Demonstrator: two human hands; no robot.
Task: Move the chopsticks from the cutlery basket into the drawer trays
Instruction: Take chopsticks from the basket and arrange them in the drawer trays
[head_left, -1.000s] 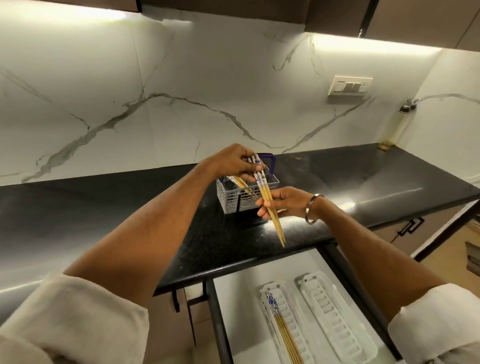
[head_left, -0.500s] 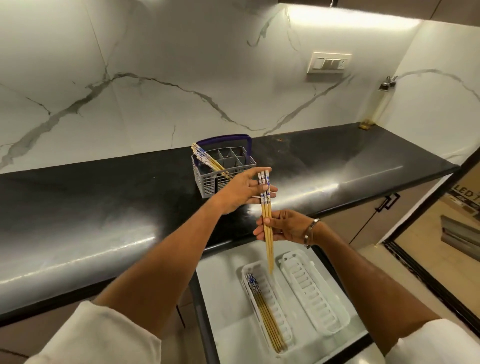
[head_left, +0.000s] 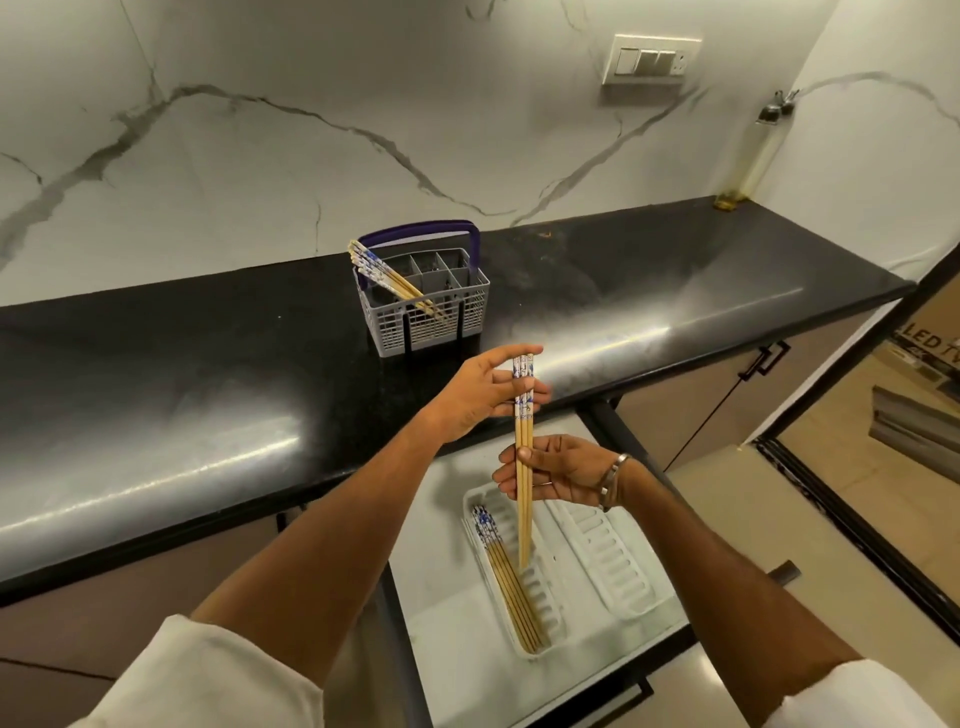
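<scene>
Two hands: I see both at frame centre, sharing one upright bundle of chopsticks.
Left hand (head_left: 480, 397): I see its fingers and thumb pinching the patterned tops of the held chopsticks (head_left: 523, 467).
Right hand (head_left: 563, 475): just below the left, thumb and fingers closed round the bundle's middle; a bracelet sits on the wrist.
Held chopsticks: nearly vertical, tips down over the left tray (head_left: 511, 587); whether the tips touch it I cannot tell.
Left tray: lower centre, in the open drawer (head_left: 447, 623), with tray chopsticks (head_left: 511, 587) lying lengthwise along its left side.
Right tray (head_left: 608, 561): beside the left one, white and ribbed.
Cutlery basket (head_left: 428, 301): upper centre on the black counter (head_left: 208, 374), grey with a purple handle.
Basket chopsticks (head_left: 387, 278): leaning toward upper left from a front compartment.
</scene>
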